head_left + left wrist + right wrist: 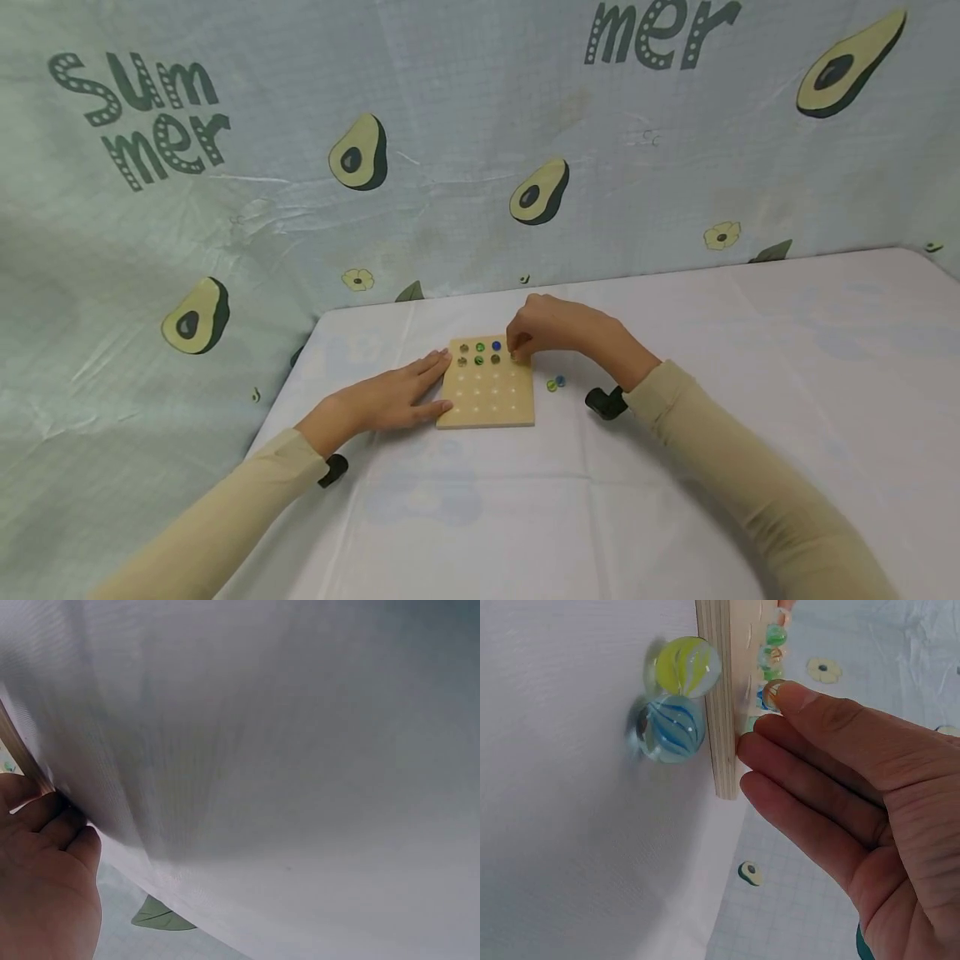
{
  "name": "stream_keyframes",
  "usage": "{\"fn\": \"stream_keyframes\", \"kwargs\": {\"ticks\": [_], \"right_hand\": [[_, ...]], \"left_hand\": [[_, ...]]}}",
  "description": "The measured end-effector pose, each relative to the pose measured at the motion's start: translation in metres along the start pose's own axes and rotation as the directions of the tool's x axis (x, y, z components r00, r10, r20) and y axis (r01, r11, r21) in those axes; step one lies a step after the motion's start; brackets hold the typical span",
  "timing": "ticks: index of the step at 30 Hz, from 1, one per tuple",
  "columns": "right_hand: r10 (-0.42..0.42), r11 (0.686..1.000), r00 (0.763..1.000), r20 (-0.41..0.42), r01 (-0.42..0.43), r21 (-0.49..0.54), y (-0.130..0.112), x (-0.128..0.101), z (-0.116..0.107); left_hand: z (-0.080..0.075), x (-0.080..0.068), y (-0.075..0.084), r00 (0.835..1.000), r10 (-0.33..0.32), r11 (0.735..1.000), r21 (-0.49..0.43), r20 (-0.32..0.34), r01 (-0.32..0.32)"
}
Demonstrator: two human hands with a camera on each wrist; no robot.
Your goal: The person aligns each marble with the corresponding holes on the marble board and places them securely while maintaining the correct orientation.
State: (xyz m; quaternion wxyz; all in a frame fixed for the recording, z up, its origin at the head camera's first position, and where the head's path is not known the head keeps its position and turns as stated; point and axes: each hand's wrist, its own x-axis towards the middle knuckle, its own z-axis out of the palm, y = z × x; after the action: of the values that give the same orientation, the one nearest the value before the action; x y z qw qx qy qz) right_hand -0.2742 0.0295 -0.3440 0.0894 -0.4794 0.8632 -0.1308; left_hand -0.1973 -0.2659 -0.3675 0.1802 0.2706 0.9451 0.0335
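Right hand [551, 332] is reaching over the far right corner of the wooden board [487, 393], fingertips curled down onto the second row; the right wrist view shows a marble [771, 691] pinched between thumb and forefinger at the board surface, other fingers [810, 787] lying loosely straight alongside the board edge. Judgement: the pinch is keeping the marble from rolling while it is being lowered onto a dimple.

Left hand [397, 398] is lying flat and relaxed on the table [675, 467], fingers straight, fingertips pressing against the left edge of the board. It is holding nothing. Judgement: it is bracing the board so it is not sliding while the other hand works. The left wrist view is showing mostly white cloth and the heel of that hand [45, 877], so little more can be read there.

Board is sitting flat near the far left part of the table, grid of shallow dimples facing up. Six marbles are already sitting in the two far rows, among them a blue marble [497, 345] and a green marble [480, 347]; nearer rows are showing bare dimples.

Two loose marbles are resting on the cloth just beside the right edge of the board, touching each other: a yellow marble [684, 667] and a blue striped marble [667, 729], within easy reach of the right hand
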Motion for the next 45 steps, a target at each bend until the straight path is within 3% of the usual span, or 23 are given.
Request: {"fn": "stream_keyframes", "kwargs": {"ticks": [5, 13, 34, 40, 45], "right_hand": [[0.033, 0.999, 0.999, 0.000, -0.033, 0.007, 0.001, 0.005, -0.002], [-0.026, 1.000, 1.000, -0.007, 0.026, 0.009, 0.004, 0.005, 0.002], [0.023, 0.998, 1.000, 0.014, -0.022, -0.062, 0.000, 0.011, 0.002], [0.053, 0.998, 0.999, 0.009, -0.052, -0.047, -0.001, 0.003, 0.003], [0.009, 0.998, 1.000, -0.025, -0.010, -0.059, 0.001, -0.012, 0.005]], "left_hand": [[-0.001, 0.001, -0.001, 1.000, -0.008, 1.000, 0.002, -0.003, 0.008], [0.001, 0.001, -0.001, 1.000, -0.016, 1.000, -0.004, 0.005, 0.016], [0.002, 0.000, -0.001, 1.000, -0.013, 1.000, -0.020, -0.002, 0.013], [0.004, 0.001, -0.002, 1.000, -0.004, 1.000, -0.018, -0.010, 0.004], [0.004, 0.001, -0.002, 1.000, -0.004, 1.000, -0.004, -0.009, 0.004]]}}
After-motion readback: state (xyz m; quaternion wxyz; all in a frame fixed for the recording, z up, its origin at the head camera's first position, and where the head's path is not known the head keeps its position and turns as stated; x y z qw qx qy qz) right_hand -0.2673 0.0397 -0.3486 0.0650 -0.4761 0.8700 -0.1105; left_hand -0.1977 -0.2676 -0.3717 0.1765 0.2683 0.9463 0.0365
